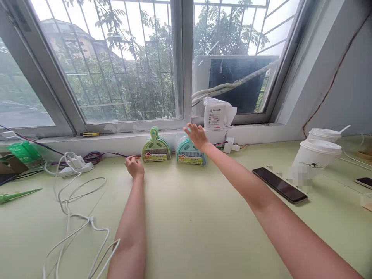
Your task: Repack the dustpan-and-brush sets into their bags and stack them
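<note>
Two small dustpan-and-brush sets in clear wrapping lean upright against the wall below the window sill. The yellow-green dustpan set (156,146) is on the left and the turquoise dustpan set (190,154) on the right, with a gap between them. My right hand (197,137) is at the top of the turquoise set, fingers apart, partly covering its handle; I cannot tell whether it touches. Just left of the yellow-green set, my left hand (135,167) rests low by the table, its fingers loosely bent and apart, holding nothing.
White cables (68,205) and a power strip (77,169) lie on the left. A green pointed tool (19,195) is at the left edge. On the right are a phone (280,185) and white cups (312,155). A wrapped white package (216,114) and a screwdriver (90,134) sit on the sill.
</note>
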Demonstrator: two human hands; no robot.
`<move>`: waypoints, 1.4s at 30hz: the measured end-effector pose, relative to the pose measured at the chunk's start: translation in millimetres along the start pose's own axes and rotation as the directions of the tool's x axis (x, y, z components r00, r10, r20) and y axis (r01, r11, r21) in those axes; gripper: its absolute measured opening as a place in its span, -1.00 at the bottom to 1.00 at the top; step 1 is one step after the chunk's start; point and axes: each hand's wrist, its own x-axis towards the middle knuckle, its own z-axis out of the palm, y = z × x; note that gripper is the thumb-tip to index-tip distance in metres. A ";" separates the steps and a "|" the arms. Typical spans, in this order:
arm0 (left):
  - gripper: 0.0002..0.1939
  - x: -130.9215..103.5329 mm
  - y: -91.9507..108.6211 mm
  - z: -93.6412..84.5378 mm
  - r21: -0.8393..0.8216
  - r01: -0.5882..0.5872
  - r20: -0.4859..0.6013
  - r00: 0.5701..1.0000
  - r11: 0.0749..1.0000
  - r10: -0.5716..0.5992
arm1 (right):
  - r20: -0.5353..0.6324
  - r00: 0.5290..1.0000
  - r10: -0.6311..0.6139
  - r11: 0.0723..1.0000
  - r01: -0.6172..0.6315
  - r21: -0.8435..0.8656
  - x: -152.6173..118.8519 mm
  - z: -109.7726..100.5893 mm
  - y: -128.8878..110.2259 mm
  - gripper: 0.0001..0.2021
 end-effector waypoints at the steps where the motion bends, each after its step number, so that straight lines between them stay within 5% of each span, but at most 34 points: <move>1: -0.70 -0.7 1.3 -1.5 0.008 0.002 0.001 1.000 1.000 -0.002 | -0.052 0.999 -0.004 1.000 0.006 0.031 -14.7 -1.9 -11.2 -0.62; 5: -0.69 -4.1 7.3 -8.3 0.038 0.007 0.032 0.999 0.999 -0.008 | -0.083 0.993 -0.085 0.931 0.109 0.350 -123.5 -14.2 -73.5 -0.85; 8: -0.68 -8.2 12.5 -13.9 0.089 0.046 0.053 0.997 0.995 -0.051 | 0.020 0.976 -0.216 0.776 0.159 0.611 -210.3 -28.2 -108.8 -0.83; 10: -0.67 -14.1 17.5 -19.2 0.135 0.054 0.071 0.995 0.989 -0.064 | 0.096 0.963 -0.254 0.704 0.116 0.701 -239.8 -36.7 -118.6 -0.79; 14: -0.70 -35.8 31.3 -35.5 0.238 0.000 0.137 0.990 0.971 -0.034 | 0.231 0.959 -0.166 0.632 -0.076 0.771 -235.4 -39.1 -114.9 -0.80; 18: -0.71 -62.6 43.8 -66.7 0.333 -0.183 0.236 0.966 0.925 0.106 | 0.310 0.933 -0.181 0.534 -0.171 0.828 -222.3 -30.0 -106.9 -0.83; 24: -0.72 -95.8 48.1 -162.8 0.411 -0.458 0.495 0.838 0.788 0.229 | 0.317 0.929 -0.193 0.456 -0.201 0.867 -229.2 -25.5 -102.1 -0.80; 28: -0.69 -115.4 47.7 -240.6 0.646 -0.507 0.573 0.816 0.571 0.075 | 0.303 0.934 -0.189 0.433 -0.198 0.880 -230.7 -22.0 -100.2 -0.79; 32: -0.64 -126.8 54.2 -293.1 0.815 -0.423 0.532 0.816 0.396 -0.225 | 0.277 0.941 -0.193 0.456 -0.164 0.875 -232.9 -18.1 -99.6 -0.78; 35: -0.65 -128.8 63.9 -312.9 0.858 -0.381 0.484 0.826 0.345 -0.289 | 0.271 0.943 -0.192 0.490 -0.147 0.859 -234.3 -18.1 -99.2 -0.78; 39: -0.73 -128.9 76.2 -321.8 0.827 -0.387 0.536 0.762 0.407 -0.363 | 0.258 0.947 -0.189 0.547 -0.117 0.829 -237.5 -23.2 -96.7 -0.78; 42: -0.71 -132.5 78.9 -319.9 0.824 -0.404 0.527 0.803 0.397 -0.279 | 0.245 0.950 -0.191 0.593 -0.087 0.801 -245.7 -31.0 -89.8 -0.78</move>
